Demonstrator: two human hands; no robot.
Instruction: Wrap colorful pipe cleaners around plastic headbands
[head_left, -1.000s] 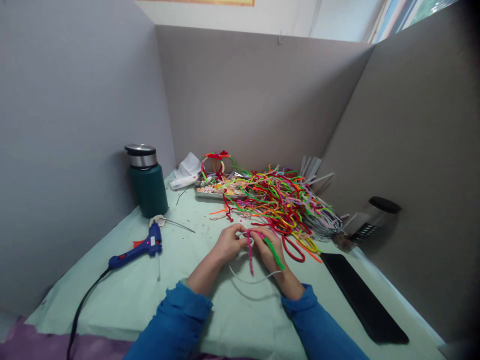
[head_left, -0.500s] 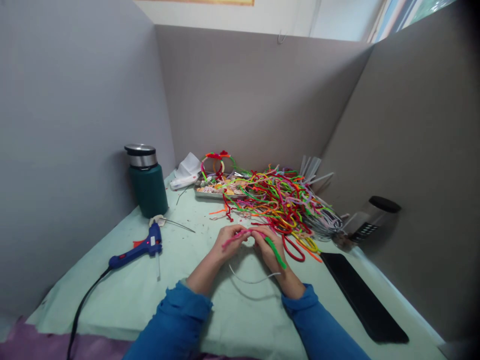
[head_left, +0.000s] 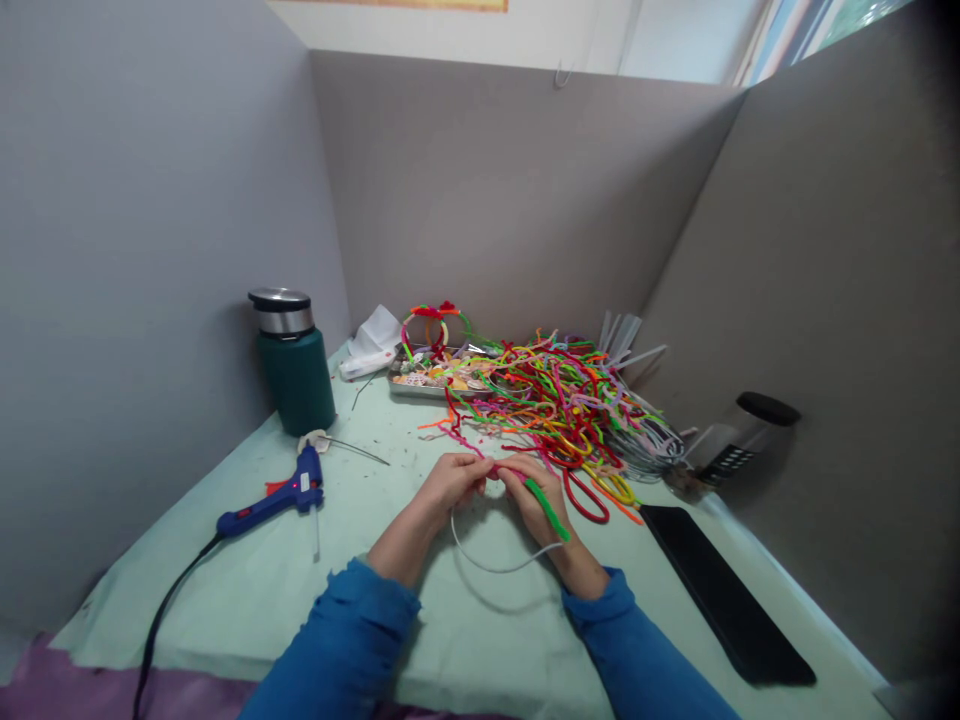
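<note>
My left hand (head_left: 452,482) pinches a pink pipe cleaner (head_left: 466,441), whose loose end points up and away from the fingers. Close beside it, my right hand (head_left: 534,492) is closed on the same work, fingertips almost touching the left ones. A green pipe cleaner (head_left: 548,509) lies along the back of the right hand and joins the pink part near the fingers. Below both hands a thin white wire (head_left: 495,571) curves from the left fingers round to the green end. The exact join between the fingertips is hidden.
A blue glue gun (head_left: 277,495) and a green bottle (head_left: 295,375) stand at left. Behind the hands are a metal tray (head_left: 420,391) and a heap of pipe cleaners (head_left: 570,390). A black case (head_left: 727,595) and a tipped clear jar (head_left: 750,440) are at right.
The pink end, which lay across my left hand, now points up and away from it. The left fingers have shifted slightly, and the white wire hangs in a wider curve.
</note>
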